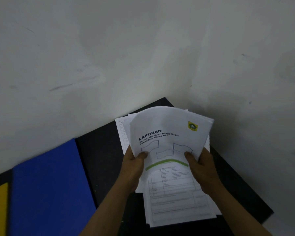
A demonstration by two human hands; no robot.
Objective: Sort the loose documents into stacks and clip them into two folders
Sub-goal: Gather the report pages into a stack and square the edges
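Both grips are closed on the report sheets (167,130): left hand (134,167) and right hand (203,169) pinch the lower corners above the paper pile (175,201). The blue folder (48,184) lies left, nearer the left hand.

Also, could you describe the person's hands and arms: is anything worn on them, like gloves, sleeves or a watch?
The left hand and the right hand are bare, without gloves. The left forearm and the right forearm are bare too, as far as the picture's bottom edge; no sleeve shows. No watch, bracelet or ring is visible on the parts in view.
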